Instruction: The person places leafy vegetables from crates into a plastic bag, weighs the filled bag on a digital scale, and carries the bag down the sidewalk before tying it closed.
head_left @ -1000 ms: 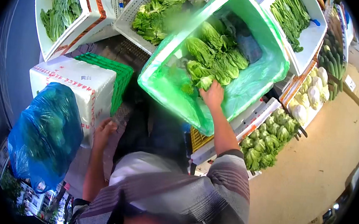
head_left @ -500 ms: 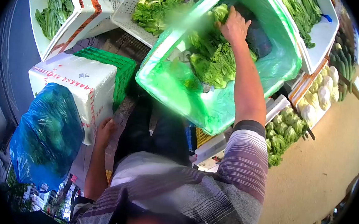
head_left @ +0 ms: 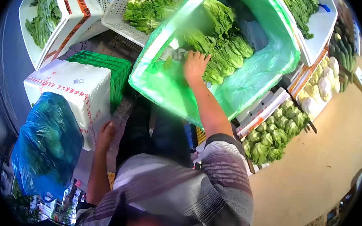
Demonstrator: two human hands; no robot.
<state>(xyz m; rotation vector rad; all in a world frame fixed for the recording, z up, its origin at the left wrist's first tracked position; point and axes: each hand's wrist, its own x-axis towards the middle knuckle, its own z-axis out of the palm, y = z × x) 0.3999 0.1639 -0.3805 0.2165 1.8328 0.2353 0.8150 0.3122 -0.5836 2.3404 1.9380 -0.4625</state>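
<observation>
Right hand (head_left: 195, 68) outstretched, left hand (head_left: 105, 133) low (fingers (head_left: 104, 127) loosely curled)

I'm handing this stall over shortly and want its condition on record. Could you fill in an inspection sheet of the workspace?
Surface: tan surface at right, a few small dark marks.
Job's things: leafy greens loosely piled in a box lined with green plastic; part of the view is blurred.
Clutter: blue bag against a white foam box; green crate beside that box.
Grippers: bare hands; right hand at the greens, grip unclear; left hand beside the foam box, fingers curled.
Cables: nothing seen.
Surroundings: small green heads and pale vegetables in rows at right.
</observation>
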